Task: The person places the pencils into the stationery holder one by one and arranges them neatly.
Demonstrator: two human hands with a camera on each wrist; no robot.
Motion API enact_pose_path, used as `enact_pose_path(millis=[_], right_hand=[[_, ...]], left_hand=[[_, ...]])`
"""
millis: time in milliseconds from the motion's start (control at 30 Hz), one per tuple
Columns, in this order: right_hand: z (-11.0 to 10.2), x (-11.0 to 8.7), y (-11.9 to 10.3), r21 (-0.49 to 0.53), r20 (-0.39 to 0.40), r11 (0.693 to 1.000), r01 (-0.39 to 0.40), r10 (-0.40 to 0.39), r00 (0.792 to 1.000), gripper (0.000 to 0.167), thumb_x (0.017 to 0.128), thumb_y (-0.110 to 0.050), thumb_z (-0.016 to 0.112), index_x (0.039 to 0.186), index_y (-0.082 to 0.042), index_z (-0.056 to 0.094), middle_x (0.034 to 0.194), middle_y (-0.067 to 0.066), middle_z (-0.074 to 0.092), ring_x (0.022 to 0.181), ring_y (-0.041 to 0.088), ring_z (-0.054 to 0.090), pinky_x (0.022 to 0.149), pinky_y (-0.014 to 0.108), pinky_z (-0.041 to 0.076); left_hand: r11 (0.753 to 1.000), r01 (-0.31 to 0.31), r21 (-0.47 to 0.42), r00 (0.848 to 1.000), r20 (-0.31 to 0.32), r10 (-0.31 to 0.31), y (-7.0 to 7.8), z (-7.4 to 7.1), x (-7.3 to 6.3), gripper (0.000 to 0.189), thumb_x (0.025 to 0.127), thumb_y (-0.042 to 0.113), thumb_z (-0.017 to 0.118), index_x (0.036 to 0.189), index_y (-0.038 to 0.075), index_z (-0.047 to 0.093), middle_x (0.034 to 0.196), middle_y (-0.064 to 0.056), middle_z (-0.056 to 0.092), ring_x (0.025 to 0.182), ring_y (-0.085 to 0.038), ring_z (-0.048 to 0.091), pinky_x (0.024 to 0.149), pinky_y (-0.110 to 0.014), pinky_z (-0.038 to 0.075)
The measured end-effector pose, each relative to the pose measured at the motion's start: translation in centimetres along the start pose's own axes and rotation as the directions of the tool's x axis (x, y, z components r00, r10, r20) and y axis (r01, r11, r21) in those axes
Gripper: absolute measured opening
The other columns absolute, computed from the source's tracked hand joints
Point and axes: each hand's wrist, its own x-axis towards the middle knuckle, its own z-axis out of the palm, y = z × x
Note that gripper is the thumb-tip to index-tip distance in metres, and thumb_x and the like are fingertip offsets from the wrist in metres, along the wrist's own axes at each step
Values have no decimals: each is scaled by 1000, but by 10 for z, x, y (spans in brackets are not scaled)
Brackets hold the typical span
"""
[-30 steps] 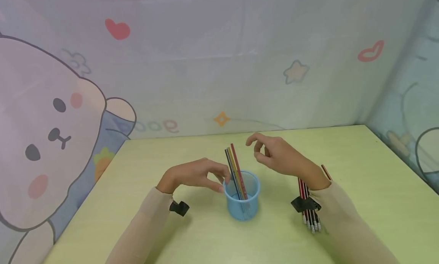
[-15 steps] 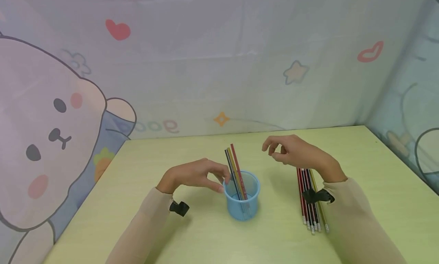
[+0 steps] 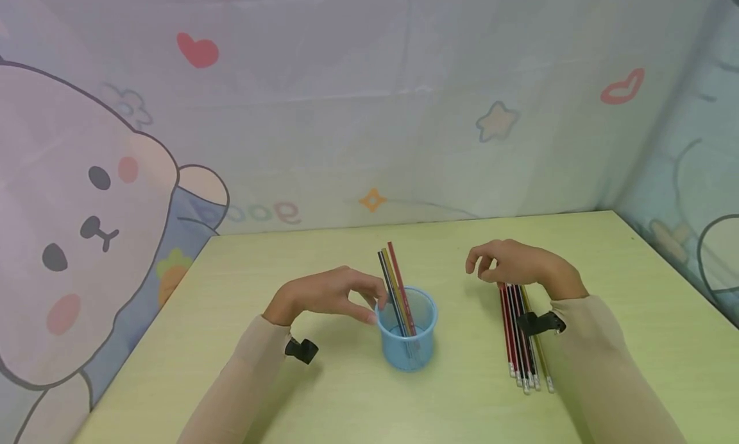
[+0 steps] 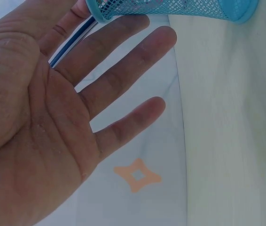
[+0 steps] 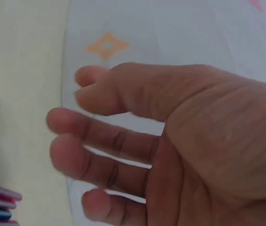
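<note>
A blue mesh pencil cup (image 3: 408, 354) stands upright mid-table with several pencils (image 3: 397, 290) leaning in it: dark, yellow and red ones. My left hand (image 3: 329, 290) holds the cup by the left side of its rim with thumb and index finger; in the left wrist view the other fingers of the left hand (image 4: 53, 108) stretch beside the mesh cup (image 4: 170, 7). My right hand (image 3: 516, 262) hovers over the far end of a row of striped pencils (image 3: 518, 341). Nothing lies in its loosely bent fingers (image 5: 102, 162).
One yellow pencil (image 3: 543, 360) lies at the right side of the row, partly under the right wrist's black strap (image 3: 539, 323). White erasers face the near side. A printed cloth backdrop (image 3: 346, 110) rises behind the pale yellow table (image 3: 277, 251).
My right hand has moved away from the cup, to the right and lower, over the pencils' far ends. My left hand and the cup have stayed in place.
</note>
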Motion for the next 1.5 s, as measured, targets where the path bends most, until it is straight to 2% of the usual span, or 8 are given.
enact_pose_path(millis=[167,333,500,633,833,1100,1300,1500], right_hand=[[1,1,12,-23,81,996,-83,84,993,25,94,1,51,114,-6,63,104,16,67,64,18,55,61,30,46],[4,1,21,4,127,986,-165,163,978,24,95,0,52,115,-6,63,99,13,67,53,12,43,51,25,35],[5,0,24,27,140,980,-197,191,971,23,94,0,53,113,-6,64,75,4,59,48,9,33,47,22,26],[7,0,24,12,134,977,-213,209,969,21,94,0,53,110,-7,64,61,-1,45,48,9,32,47,22,25],[16,6,22,5,120,975,-223,221,968,23,90,5,53,105,-7,66,68,1,49,52,12,36,52,25,34],[38,23,9,-87,70,987,-137,143,987,13,85,0,67,89,-11,62,78,0,51,60,13,43,59,28,39],[51,36,1,-94,54,995,-27,32,998,18,86,3,65,82,-13,59,69,-2,50,55,11,42,57,27,38],[60,46,-1,-37,51,996,85,-83,995,14,88,3,60,86,-11,61,71,-2,56,58,9,45,58,26,38]], left_hand=[[1000,-6,0,1000,-2,6,-1,1,0,15,94,22,72,104,16,64,107,4,67,108,-13,67,96,-34,53],[1000,0,6,1000,-6,0,-1,0,0,13,94,22,73,103,20,64,106,8,66,108,-12,67,97,-36,53],[1000,2,12,1000,-8,-2,-2,1,1,14,93,25,73,103,21,63,107,8,66,108,-11,67,96,-31,52],[1000,-1,11,1000,-8,1,-3,2,1,14,93,26,73,103,21,63,108,7,66,107,-11,67,96,-30,52],[1000,-3,8,1000,-9,3,-4,2,1,14,93,25,73,102,21,63,108,7,66,107,-11,67,96,-31,52],[1000,9,7,1000,-10,-9,-3,1,1,14,93,25,73,102,21,63,107,8,66,107,-10,66,96,-30,52],[1000,17,0,1000,-13,-17,-2,1,0,14,93,26,73,103,20,64,108,7,67,108,-11,66,97,-31,52],[1000,10,-4,1000,-11,-10,-3,1,1,15,93,25,73,103,19,64,108,7,67,108,-12,66,97,-31,52]])
